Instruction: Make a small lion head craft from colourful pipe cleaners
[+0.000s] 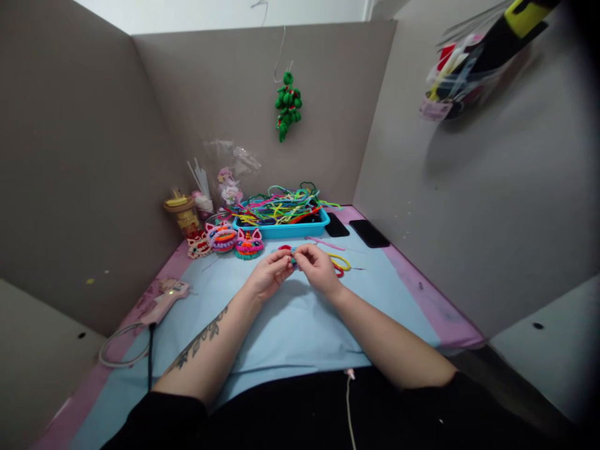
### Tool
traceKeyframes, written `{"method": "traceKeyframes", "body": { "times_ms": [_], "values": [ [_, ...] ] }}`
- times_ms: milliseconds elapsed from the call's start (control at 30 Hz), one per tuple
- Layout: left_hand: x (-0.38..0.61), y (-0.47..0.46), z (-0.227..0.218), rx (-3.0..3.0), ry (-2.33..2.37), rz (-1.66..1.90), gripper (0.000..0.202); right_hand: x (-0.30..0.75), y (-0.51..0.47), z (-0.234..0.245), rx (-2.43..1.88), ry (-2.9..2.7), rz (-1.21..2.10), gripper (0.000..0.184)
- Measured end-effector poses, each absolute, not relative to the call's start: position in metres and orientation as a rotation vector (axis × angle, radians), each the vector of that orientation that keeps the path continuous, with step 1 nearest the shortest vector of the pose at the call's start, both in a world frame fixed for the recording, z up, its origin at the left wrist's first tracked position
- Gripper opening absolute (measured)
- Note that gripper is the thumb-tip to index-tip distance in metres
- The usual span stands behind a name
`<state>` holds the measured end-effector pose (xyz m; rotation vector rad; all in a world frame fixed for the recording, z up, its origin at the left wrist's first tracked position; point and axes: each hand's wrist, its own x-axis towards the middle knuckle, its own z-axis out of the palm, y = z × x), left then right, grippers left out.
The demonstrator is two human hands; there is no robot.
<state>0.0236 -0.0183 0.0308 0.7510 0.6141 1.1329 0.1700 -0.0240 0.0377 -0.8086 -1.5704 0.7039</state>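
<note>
My left hand and my right hand meet over the blue cloth, fingers pinched together. Between the fingertips is a small pipe cleaner piece with blue-green in it; most of it is hidden. A bit of red shows just behind the fingers, and I cannot tell whether it belongs to the same piece. Beside my right hand lie a bent yellow pipe cleaner and a red one. A pink pipe cleaner lies farther back.
A blue tray heaped with pipe cleaners stands at the back. Several animal-head figures, one with an orange horn, sit left of it. A pink glue gun lies at left. Two black phones lie back right. Partitions surround the table.
</note>
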Motion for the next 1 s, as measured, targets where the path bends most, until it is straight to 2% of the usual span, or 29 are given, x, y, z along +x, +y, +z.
{"method": "traceKeyframes", "body": {
  "times_ms": [200,367,467,567,767,1000],
  "values": [
    [0.025,-0.020,0.033,0.758,0.599,1.154,0.028,0.165,-0.024,0.038,-0.722,-1.364,1.089,0.012],
    [0.024,-0.019,0.032,0.787,0.617,1.180,0.031,0.169,-0.017,0.039,-0.623,-0.882,1.645,0.007],
    [0.024,-0.018,0.032,0.856,0.644,1.187,0.032,0.171,-0.014,0.040,-0.689,-0.812,1.790,0.013],
    [0.025,-0.019,0.034,0.881,0.693,1.219,0.032,0.171,-0.015,0.040,-0.805,-1.011,1.559,0.015],
    [0.027,-0.021,0.038,0.896,0.735,1.252,0.033,0.169,-0.023,0.036,-0.993,-1.583,0.696,0.014],
    [0.025,-0.018,0.032,1.045,0.844,1.302,0.034,0.173,-0.021,0.031,-0.958,-1.814,0.327,0.016]
  ]
}}
